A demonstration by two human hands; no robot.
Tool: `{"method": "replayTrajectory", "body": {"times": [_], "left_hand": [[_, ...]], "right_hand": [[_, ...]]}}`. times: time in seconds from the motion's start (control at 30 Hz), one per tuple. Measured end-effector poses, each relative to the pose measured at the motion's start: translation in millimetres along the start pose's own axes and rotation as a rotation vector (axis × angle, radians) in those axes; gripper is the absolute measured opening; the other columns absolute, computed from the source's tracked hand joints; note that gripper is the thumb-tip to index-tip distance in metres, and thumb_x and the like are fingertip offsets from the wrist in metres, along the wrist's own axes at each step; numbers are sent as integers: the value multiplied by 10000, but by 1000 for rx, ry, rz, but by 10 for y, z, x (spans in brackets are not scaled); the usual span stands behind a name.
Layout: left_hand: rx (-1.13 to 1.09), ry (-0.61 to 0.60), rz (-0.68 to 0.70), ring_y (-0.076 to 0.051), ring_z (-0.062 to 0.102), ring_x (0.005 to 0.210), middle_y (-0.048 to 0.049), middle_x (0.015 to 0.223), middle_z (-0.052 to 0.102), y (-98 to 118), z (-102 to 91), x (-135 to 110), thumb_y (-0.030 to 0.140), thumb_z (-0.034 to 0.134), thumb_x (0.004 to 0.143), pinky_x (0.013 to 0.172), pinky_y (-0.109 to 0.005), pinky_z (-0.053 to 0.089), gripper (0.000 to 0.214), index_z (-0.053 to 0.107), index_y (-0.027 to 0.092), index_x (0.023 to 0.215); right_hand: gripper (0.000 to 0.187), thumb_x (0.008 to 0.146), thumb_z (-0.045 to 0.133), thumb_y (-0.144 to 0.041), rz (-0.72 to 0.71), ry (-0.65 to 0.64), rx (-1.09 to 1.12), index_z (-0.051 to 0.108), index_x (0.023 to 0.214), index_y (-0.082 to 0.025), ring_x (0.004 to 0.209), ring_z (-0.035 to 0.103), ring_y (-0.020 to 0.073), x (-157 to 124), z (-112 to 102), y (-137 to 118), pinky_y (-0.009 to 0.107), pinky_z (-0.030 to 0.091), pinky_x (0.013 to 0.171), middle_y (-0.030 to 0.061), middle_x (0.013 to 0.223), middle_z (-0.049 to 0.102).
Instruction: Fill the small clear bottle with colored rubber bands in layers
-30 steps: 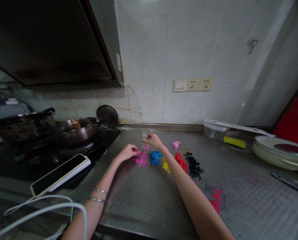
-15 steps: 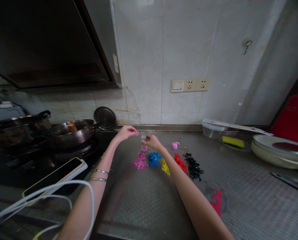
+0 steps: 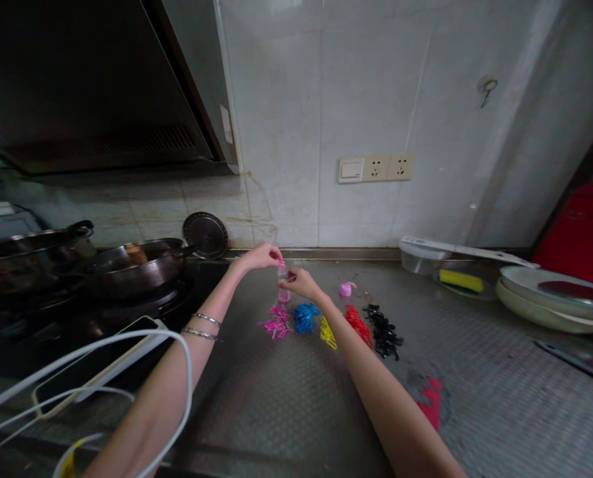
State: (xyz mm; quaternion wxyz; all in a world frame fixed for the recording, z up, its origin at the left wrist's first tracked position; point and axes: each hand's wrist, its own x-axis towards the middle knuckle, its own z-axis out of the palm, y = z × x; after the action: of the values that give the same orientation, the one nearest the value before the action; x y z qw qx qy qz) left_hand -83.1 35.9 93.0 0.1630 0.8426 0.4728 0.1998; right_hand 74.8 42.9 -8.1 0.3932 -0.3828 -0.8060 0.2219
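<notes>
"Across the counter, what lay nearest?"

"Five piles, left to right: pink pile, blue pile, yellow pile, red pile, black pile."

"Right hand?"

"It gripped a clear bottle, upright, just beyond the pink pile."

"Left hand?"

"Its fingers pinched a small pink piece at the bottle's mouth. Right of the bottle sat a pink cap."

"Farthest?"

"Two sockets were on the wall."

Around the heap of blue pieces, the patterned metal countertop carries a pink heap at nine o'clock, a pink cap at two, a yellow heap at four, red and black heaps around three, and stacked dishes farther out.
</notes>
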Motion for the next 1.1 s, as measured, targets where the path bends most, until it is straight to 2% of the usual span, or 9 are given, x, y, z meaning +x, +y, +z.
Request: {"method": "replayTrajectory", "body": {"times": [0.17,0.37,0.5,0.6,0.67,0.73,0.87,0.97,1.1], "left_hand": [[24,-40,6,-115,515,602,-45,692,641,39,-26,24,245,603,596,553,-208,360,252,664,90,785],[-11,-2,3,-119,521,598,-44,677,643,48,-36,2,288,584,627,566,-218,372,266,677,94,783],[-109,178,-15,-122,533,631,-57,729,650,16,3,-61,332,565,656,589,-220,394,293,672,95,791],[-188,357,-106,-101,501,569,-65,764,642,-92,104,-148,382,525,695,483,-197,368,363,647,97,885],[-223,413,-168,-89,476,528,-63,770,635,-213,205,-219,402,500,711,408,-176,321,395,628,104,937],[-224,360,-224,-82,466,508,-63,756,631,-351,316,-293,380,516,694,378,-166,303,373,635,99,909],[-142,54,-299,-71,446,458,-40,683,618,-563,516,-413,313,556,640,362,-163,305,318,657,104,857],[-127,-82,-310,-72,440,442,-21,627,596,-614,636,-453,292,552,628,358,-164,312,308,659,109,851],[-135,-186,-345,-68,429,411,-1,520,542,-602,770,-450,280,570,614,365,-166,322,292,659,93,819]], "right_hand": [[253,609,622,-336,-6,-3,19,603,753,-129,581,490,105,-7,-9,7,191,326,516,-1,651,577],[251,606,623,-339,-6,-3,30,601,738,-127,576,483,103,-2,-11,18,193,331,519,0,652,581],[254,604,631,-334,-9,-9,43,601,756,-132,608,510,114,8,2,49,194,345,537,10,684,601],[252,608,631,-341,-11,-9,41,595,744,-132,617,519,117,23,20,85,197,352,541,17,700,610],[253,608,632,-345,-15,-12,36,595,739,-131,620,522,119,33,28,106,199,355,544,21,705,613],[260,607,632,-349,-21,-13,31,596,746,-131,622,523,119,38,29,120,198,355,544,22,705,613],[268,607,626,-367,-26,-4,18,591,724,-128,612,516,117,30,18,116,194,337,524,15,679,600],[285,598,629,-384,-16,0,12,587,711,-127,592,501,111,16,6,93,192,325,509,7,654,586],[302,592,634,-382,-11,-6,24,590,740,-123,591,493,107,9,1,70,192,330,517,9,666,583]]}}
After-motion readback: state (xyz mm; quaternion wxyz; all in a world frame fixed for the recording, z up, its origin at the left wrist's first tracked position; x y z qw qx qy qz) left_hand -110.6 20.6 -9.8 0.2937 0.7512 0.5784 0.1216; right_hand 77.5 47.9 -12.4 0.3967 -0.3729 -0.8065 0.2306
